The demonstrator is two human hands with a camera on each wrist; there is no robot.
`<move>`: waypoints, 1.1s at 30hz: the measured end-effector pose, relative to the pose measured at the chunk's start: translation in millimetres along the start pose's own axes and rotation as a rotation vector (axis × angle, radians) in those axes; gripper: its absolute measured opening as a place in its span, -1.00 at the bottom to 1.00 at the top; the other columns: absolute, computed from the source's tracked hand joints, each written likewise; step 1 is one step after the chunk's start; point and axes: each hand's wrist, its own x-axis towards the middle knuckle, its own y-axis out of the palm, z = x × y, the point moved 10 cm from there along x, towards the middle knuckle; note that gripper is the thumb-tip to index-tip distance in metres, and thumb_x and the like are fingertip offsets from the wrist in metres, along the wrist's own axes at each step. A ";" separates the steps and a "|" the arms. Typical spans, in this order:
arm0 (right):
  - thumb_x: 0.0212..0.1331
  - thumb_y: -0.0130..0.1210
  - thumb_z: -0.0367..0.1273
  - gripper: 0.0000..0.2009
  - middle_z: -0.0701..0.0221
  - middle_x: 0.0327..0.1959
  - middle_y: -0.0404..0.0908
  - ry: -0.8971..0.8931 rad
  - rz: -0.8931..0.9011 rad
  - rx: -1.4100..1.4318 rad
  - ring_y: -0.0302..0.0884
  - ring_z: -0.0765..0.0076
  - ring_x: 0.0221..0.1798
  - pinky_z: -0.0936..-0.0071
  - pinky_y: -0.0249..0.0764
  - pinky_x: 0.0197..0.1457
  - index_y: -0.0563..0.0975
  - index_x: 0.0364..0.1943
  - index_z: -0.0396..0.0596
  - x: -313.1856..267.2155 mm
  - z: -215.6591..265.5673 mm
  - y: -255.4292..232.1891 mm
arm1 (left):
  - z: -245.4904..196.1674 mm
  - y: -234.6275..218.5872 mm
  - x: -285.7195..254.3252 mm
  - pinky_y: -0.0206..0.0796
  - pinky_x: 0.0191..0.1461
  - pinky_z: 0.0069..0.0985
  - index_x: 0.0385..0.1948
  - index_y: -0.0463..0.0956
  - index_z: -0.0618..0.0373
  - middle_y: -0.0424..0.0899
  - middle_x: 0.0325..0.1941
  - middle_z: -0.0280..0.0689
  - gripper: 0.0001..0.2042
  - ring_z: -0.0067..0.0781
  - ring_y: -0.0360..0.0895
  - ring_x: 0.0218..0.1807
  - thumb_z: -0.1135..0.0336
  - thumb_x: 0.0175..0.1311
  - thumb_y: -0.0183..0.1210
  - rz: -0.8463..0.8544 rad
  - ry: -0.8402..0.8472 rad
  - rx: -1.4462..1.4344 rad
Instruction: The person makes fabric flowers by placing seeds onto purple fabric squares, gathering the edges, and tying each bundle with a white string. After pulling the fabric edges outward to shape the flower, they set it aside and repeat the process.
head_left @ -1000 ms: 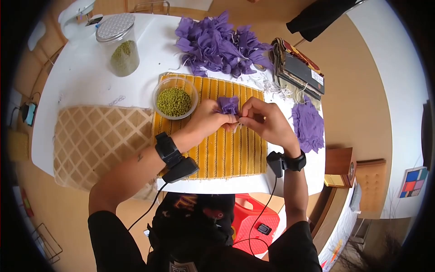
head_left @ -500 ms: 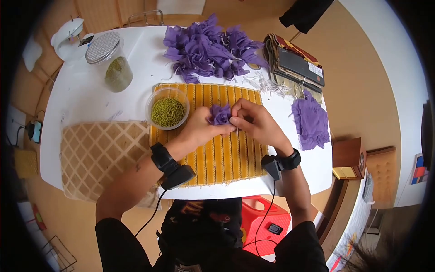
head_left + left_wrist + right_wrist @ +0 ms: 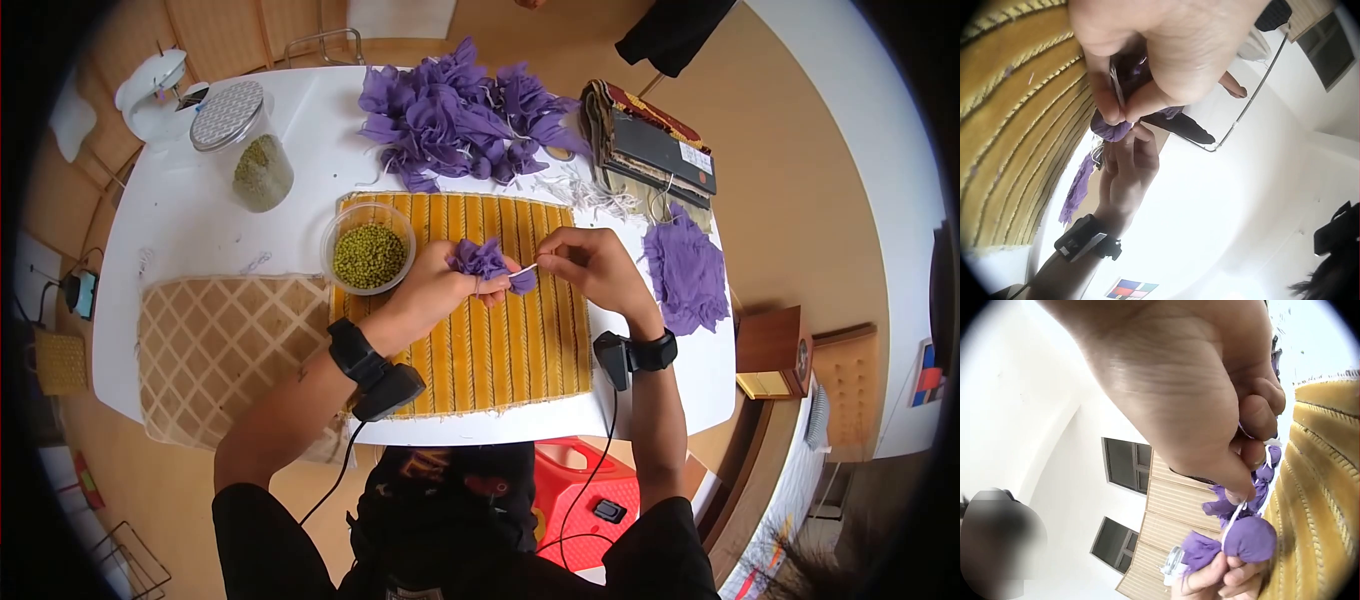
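A small purple cloth bundle [image 3: 478, 259] is gripped in my left hand [image 3: 437, 283], above the yellow striped mat. In the right wrist view its filled end is a round ball [image 3: 1251, 539], with loose cloth [image 3: 1200, 551] fanning out on the other side of the neck. White string [image 3: 1234, 520] runs from that neck up to my right hand [image 3: 598, 268], whose thumb and forefinger pinch it and hold it taut. Seen from the left wrist, the left thumb and forefinger press together at the string, and part of the bundle is hidden behind them.
A tub of green beans [image 3: 369, 254] stands on the yellow mat [image 3: 470, 370]. Purple cloth pieces [image 3: 440, 120] are heaped at the back, with white strings [image 3: 600, 196] nearby. More purple cloth [image 3: 685, 270] lies right, by stacked books [image 3: 655, 145]. A lidded jar [image 3: 262, 172] stands back left.
My right hand has drawn away to the right from the bundle, and the white string now stretches between the hands. The left hand has shifted slightly left, still holding the bundle.
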 end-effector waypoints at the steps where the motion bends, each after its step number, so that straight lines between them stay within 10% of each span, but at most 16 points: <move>1: 0.20 0.16 -0.50 -0.93 0.54 -0.49 0.55 -0.009 -0.006 -0.046 0.36 0.75 -0.42 0.69 0.31 -0.36 0.58 -0.30 -0.24 0.9 0.7 1.7 | -0.2 0.5 0.0 0.38 -0.26 -0.58 -0.23 0.60 0.34 0.66 -0.39 -0.24 -0.79 -0.53 0.56 -0.37 0.42 0.15 0.29 0.008 0.000 -0.001; 24: 0.24 0.12 -0.37 -0.83 0.23 -0.48 0.59 -0.035 0.044 -0.113 0.47 0.31 -0.51 0.42 0.37 -0.37 0.59 -0.32 -0.23 -7.6 35.2 38.3 | -8.8 -19.2 -2.7 0.40 -0.24 -0.59 -0.21 0.54 0.29 0.65 -0.32 -0.24 -0.82 -0.51 0.58 -0.33 0.48 0.18 0.26 -0.210 0.143 -0.035; 33: 0.16 0.14 -0.50 -0.93 0.27 -0.45 0.59 -0.175 -0.237 -0.085 0.54 0.29 -0.44 0.47 0.41 -0.35 0.59 -0.36 -0.24 -10.3 44.4 1.3 | -7.3 -9.3 -3.1 0.39 -0.29 -0.63 -0.27 0.61 0.29 0.66 -0.41 -0.32 -0.84 -0.59 0.55 -0.42 0.47 0.13 0.31 -0.163 0.119 0.141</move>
